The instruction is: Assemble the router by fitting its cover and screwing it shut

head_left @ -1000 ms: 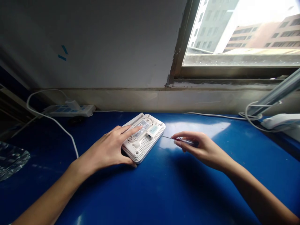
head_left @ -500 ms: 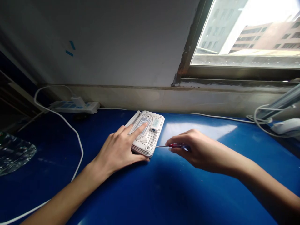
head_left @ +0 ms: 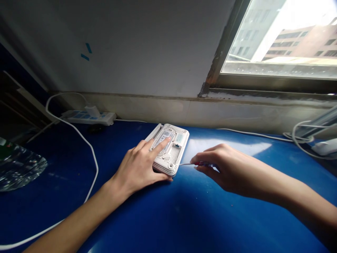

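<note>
Hands sit apart: the left hand (head_left: 137, 165) clasps the router (head_left: 174, 155), index finger on top, while the right hand (head_left: 221, 163) grips a screwdriver (head_left: 187, 164), its tip at the router's right edge. Router rests on the table (head_left: 189, 218); beyond, left, lies a power strip (head_left: 106, 118).

The desk (head_left: 163, 218) has a glossy blue top. Near the middle of its back edge lies a white router (head_left: 173, 151), underside up. Toward the back left corner sit a white power strip (head_left: 105, 119) and a dark object (head_left: 95, 128). A white cable (head_left: 97, 167) crosses the left part; a clear plastic bottle (head_left: 25, 168) lies nearer the left edge.
</note>
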### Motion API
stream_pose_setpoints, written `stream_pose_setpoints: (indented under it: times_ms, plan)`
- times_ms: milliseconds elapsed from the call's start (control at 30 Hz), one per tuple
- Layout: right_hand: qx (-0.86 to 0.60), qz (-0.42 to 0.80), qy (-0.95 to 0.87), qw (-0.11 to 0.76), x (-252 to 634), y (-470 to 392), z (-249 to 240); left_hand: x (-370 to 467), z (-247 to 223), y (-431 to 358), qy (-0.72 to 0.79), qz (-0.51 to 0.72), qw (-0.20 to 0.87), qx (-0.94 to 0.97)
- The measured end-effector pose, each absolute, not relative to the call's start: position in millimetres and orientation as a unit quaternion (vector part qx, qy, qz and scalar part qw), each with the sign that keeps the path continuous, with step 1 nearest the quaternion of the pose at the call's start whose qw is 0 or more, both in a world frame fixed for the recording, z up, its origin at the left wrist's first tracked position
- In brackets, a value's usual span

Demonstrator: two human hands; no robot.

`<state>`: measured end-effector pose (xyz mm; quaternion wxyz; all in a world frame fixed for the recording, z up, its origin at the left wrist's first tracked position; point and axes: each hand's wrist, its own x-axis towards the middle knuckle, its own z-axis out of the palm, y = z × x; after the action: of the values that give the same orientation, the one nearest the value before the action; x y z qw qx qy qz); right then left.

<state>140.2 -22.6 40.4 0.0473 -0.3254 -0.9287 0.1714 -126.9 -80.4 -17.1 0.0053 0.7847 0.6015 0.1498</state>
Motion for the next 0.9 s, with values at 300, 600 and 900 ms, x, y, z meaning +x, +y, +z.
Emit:
stream_pose_setpoints:
  times_ms: [300,600,900]
  plan:
    - [-0.318,0.147,-0.936,0.037,137.0,-23.6,45.1,-125.5,-15.9,-81.0,0.607,0.146,0.001,0.781]
    - [-0.326,0.090,-0.940,-0.055,116.2,-21.7,61.4,-126.4,-20.0,-81.5,0.605,0.159,0.005,0.780]
    - [-0.287,0.075,-0.955,-0.005,113.5,-27.8,46.1,-131.2,-24.2,-76.3,0.588,0.202,0.065,0.781]
